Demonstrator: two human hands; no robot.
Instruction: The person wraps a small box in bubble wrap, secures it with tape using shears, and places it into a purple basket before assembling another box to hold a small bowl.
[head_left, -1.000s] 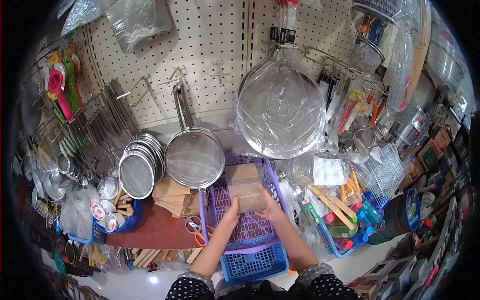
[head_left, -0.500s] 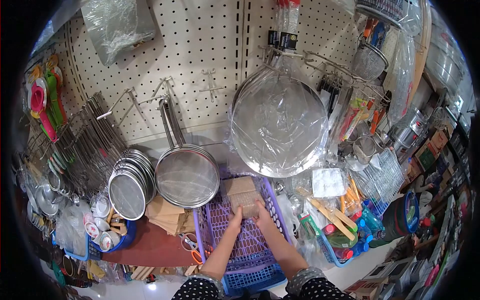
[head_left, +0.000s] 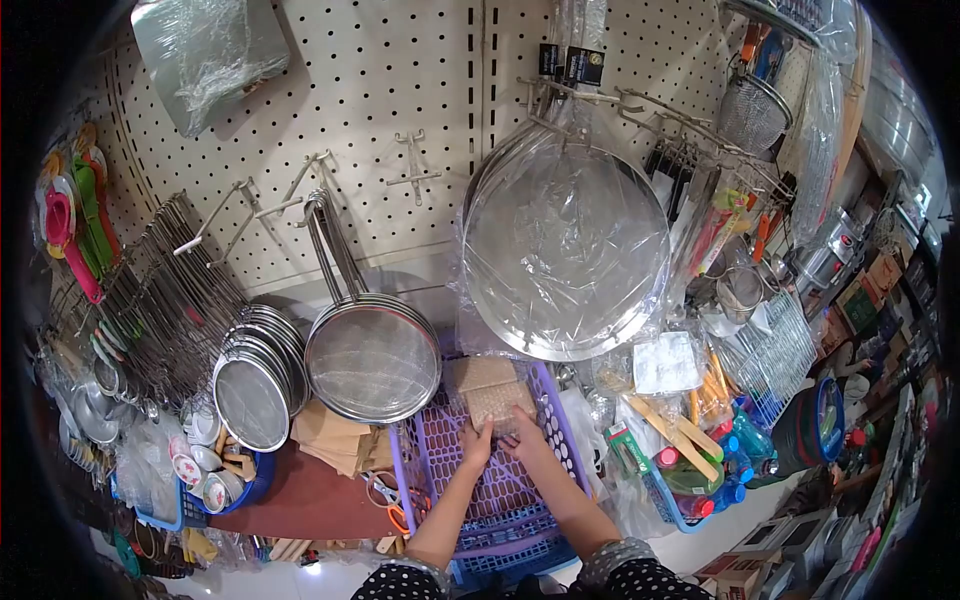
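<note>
A brown package in bubble wrap [head_left: 497,400] lies at the far end of a purple plastic basket [head_left: 436,460], against another wrapped brown package [head_left: 485,372]. My left hand [head_left: 478,446] is at the near left corner of the package, its thumb and fingers apart. At the near right corner is my right hand [head_left: 526,437], fingers spread, with the fingertips touching the wrap. Neither hand is closed round the package. Part of the left fingers is hard to make out.
Round mesh strainers [head_left: 373,358] hang left of the basket, and a large plastic-wrapped round strainer [head_left: 565,250] hangs above it. Orange-handled scissors [head_left: 397,517] and brown envelopes [head_left: 335,435] lie on the red surface at left. A blue basket of bottles [head_left: 690,505] stands at right.
My hands have loosened from the package and drawn slightly back toward me, fingers spreading. The package stays in the basket. The view has shifted a little.
</note>
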